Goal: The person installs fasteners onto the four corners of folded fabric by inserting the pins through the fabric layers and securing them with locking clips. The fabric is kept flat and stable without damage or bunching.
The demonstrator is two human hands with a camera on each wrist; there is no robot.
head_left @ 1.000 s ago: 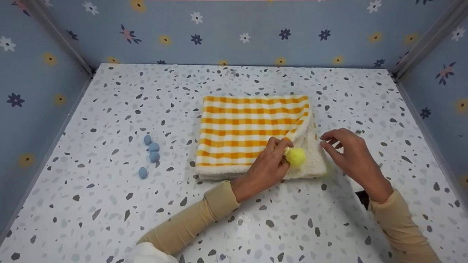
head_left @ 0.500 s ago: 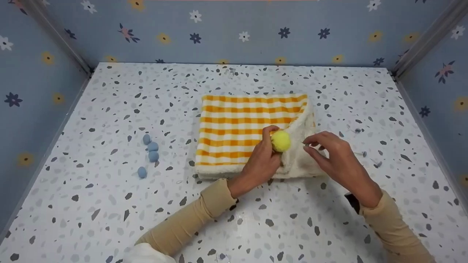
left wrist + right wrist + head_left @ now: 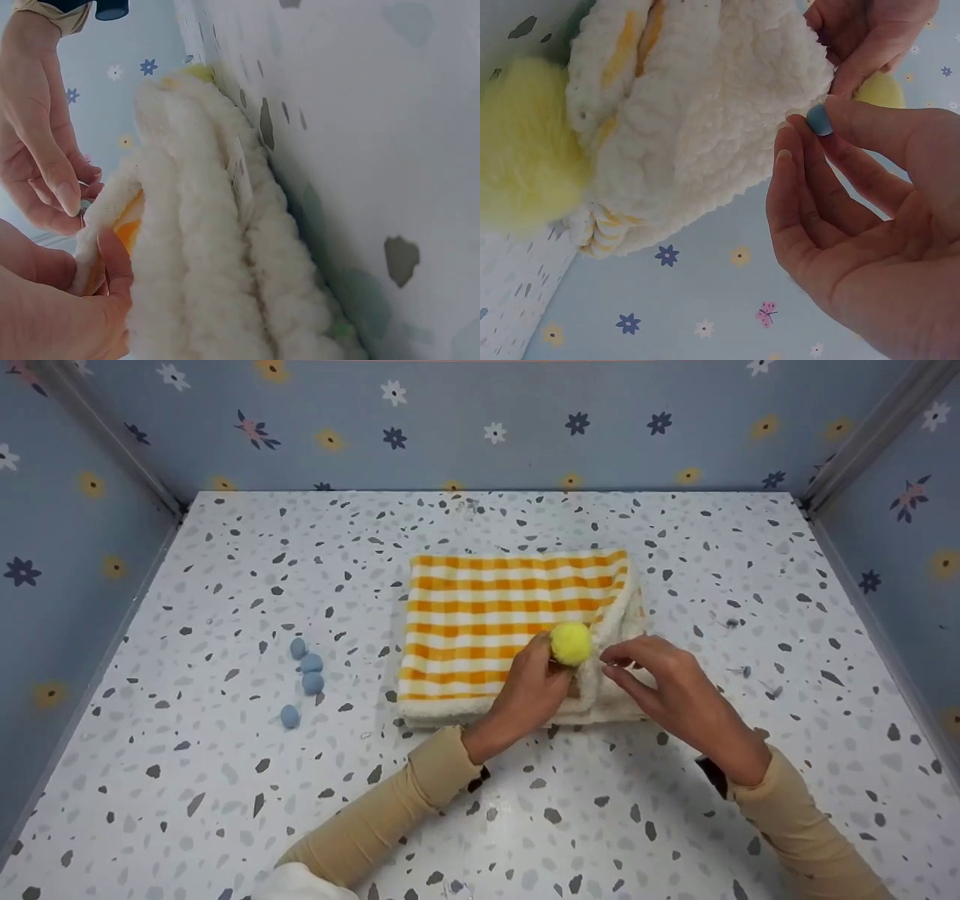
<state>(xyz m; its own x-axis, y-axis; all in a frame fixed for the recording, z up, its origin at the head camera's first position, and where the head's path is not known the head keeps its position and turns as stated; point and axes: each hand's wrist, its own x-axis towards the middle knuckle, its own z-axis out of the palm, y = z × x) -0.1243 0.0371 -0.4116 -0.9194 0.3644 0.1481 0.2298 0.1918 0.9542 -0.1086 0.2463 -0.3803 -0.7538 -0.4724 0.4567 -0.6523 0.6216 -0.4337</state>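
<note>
A folded blanket (image 3: pixel 480 615) lies mid-table, orange-and-white checked on top with cream fleece beneath. My left hand (image 3: pixel 525 690) pinches its lifted near-right corner, where a yellow pompom (image 3: pixel 571 643) hangs. In the left wrist view, thumb and fingers press together on the fleece edge. Between thumb and fingertips, my right hand (image 3: pixel 675 690) pinches a small pin with a blue head (image 3: pixel 820 120), close beside that corner. Its point is hard to make out; whether it touches the fleece I cannot tell. Another yellow pompom (image 3: pixel 529 142) shows in the right wrist view.
Right of the blanket lie 3 loose pins with grey-blue heads (image 3: pixel 742 671). Several small rounded blue caps (image 3: pixel 312 683) sit on the speckled table (image 3: pixel 225 787) to the left. Flowered panels (image 3: pixel 450 427) close off the back and both sides.
My left hand has raised and turned the corner, bringing the pompom up and left. My right hand has moved left from the blanket's right edge to the corner, with the pin.
</note>
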